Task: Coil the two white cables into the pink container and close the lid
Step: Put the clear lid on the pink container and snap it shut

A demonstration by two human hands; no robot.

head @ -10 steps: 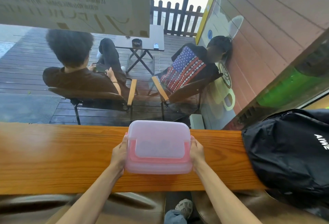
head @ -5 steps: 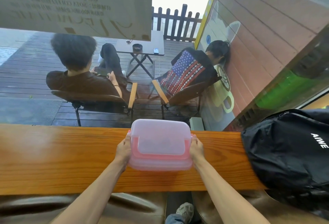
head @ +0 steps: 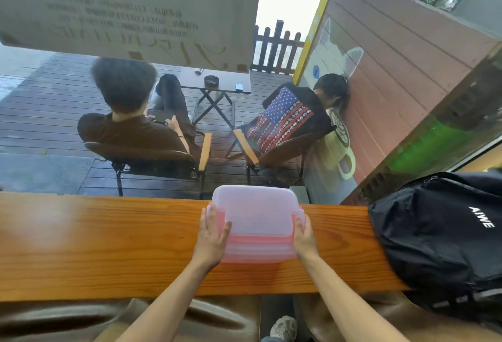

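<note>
Since a second ago our left hand (head: 213,235) and right hand (head: 304,235) have slid the lidded pink container (head: 256,226) toward 12 o'clock on the table (head: 108,246), each grip pressing flat-fingered on a side, so the task looks nearly done.

Wooden counter (head: 108,246) before window (head: 135,97)

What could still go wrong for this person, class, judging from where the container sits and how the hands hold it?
The pink container overhangs the far edge of the wooden counter; a push could tip it off. The left hand and right hand only press its sides, so the lid may not be fully latched.
</note>
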